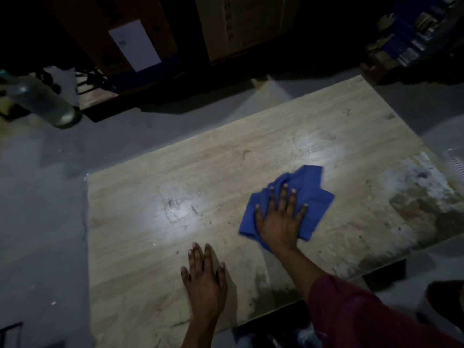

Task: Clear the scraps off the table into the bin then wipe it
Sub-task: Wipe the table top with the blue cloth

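- The right hand (pixel 278 222) lies flat, fingers spread straight, pressing a crumpled blue cloth (pixel 301 194) onto the bench (pixel 155 197), right of centre.
- The left hand (pixel 203 275) rests palm-down on the bench's near side, fingers straight, its grip holding nothing.
- A worn, stained patch marks the bench's right end.

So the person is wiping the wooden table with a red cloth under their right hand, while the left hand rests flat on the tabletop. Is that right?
Not quite: the cloth is blue, not red; the head view shows it. The rest holds: the right hand presses it flat on the wooden table, and the left hand rests flat on the tabletop.
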`<state>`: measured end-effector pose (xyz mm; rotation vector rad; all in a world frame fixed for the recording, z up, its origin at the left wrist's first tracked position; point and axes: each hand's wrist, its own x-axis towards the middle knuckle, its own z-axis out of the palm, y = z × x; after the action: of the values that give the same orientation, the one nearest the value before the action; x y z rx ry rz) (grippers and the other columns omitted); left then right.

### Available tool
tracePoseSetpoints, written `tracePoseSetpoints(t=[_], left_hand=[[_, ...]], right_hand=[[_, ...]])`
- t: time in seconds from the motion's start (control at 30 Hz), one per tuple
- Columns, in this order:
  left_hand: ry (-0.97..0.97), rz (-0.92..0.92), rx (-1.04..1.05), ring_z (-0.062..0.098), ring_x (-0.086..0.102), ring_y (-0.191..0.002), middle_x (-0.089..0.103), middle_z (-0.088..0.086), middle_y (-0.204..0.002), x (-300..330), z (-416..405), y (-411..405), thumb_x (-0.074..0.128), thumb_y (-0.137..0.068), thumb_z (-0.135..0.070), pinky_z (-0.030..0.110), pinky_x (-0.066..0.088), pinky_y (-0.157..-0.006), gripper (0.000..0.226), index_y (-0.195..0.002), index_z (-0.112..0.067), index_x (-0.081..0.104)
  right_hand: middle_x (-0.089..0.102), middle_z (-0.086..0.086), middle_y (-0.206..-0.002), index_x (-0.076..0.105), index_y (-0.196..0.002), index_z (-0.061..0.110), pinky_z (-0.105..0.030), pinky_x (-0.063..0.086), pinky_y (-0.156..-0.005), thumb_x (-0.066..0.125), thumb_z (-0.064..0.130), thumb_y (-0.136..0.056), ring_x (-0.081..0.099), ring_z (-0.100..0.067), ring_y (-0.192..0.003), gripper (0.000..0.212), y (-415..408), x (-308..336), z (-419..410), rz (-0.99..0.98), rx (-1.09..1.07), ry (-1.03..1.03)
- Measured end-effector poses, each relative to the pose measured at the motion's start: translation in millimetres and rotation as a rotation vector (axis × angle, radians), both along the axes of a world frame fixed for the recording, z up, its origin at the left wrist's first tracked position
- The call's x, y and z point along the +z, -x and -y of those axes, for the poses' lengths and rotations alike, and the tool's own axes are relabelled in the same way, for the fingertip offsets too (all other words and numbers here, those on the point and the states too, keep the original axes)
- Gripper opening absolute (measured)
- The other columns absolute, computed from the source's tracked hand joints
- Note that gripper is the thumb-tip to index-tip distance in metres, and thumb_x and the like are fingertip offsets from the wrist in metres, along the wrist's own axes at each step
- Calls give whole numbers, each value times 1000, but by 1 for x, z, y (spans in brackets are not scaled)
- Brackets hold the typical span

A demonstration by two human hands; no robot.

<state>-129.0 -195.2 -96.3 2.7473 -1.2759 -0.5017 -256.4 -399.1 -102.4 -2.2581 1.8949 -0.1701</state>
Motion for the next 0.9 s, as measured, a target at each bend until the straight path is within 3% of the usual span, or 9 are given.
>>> tracePoseSetpoints(t=[0.2, 0.33, 0.47, 0.57, 0.73, 0.8, 0.9], left_hand=[[23, -62, 12, 26, 19, -156, 16, 6, -169, 4, -10, 2, 23, -92, -58, 57, 24, -119, 75, -158, -24, 33], [53, -64, 15, 27, 19, -155, 17, 8, -168, 9, -10, 6, 22, -93, -58, 56, 23, -119, 75, -157, -22, 34], [46, -73, 11, 24, 8, -157, 8, 7, -170, 12, -13, 9, 13, -93, -61, 55, 15, -122, 78, -160, -22, 25], [19, -64, 18, 26, 9, -157, 9, 9, -170, 15, -16, 15, 13, -91, -60, 56, 19, -121, 80, -160, -22, 24], [4, -92, 64, 26, 9, -157, 9, 9, -170, 20, -33, 40, 12, -89, -62, 55, 20, -121, 82, -161, -23, 23], [-10, -109, 79, 27, 10, -157, 9, 9, -170, 23, -39, 50, 12, -88, -61, 54, 20, -121, 83, -160, -23, 24], [-2, -155, 86, 26, 12, -157, 12, 8, -169, 26, -49, 60, 17, -88, -54, 53, 20, -121, 80, -159, -20, 27]], right_hand=[[20, -6, -170, 34, -158, 27, -67, 22, -116, 39, 65, -99, 15, -32, -158, 71, 14, -5, -35, 17, 706, 32], [17, -1, -171, 32, -158, 34, -63, 17, -122, 37, 68, -99, 16, -28, -158, 68, 81, -3, -16, -42, 986, 78], [25, -3, -168, 29, -159, 35, -64, 22, -119, 40, 70, -98, 25, -29, -155, 71, 146, 5, 6, -53, 733, 44], [24, -5, -169, 28, -160, 33, -63, 13, -122, 40, 71, -96, 25, -31, -155, 76, 179, 7, -2, -94, 390, -12], [25, -12, -168, 27, -161, 24, -69, 12, -120, 32, 64, -100, 21, -35, -155, 72, 145, 10, -60, -41, -129, -28], [20, -13, -169, 23, -162, 22, -70, 10, -119, 31, 61, -100, 18, -36, -156, 74, 114, 11, -87, 15, -96, -43], [19, -12, -169, 24, -161, 23, -71, 8, -120, 39, 57, -97, 14, -37, -157, 74, 79, 12, -125, 47, 239, -52]])
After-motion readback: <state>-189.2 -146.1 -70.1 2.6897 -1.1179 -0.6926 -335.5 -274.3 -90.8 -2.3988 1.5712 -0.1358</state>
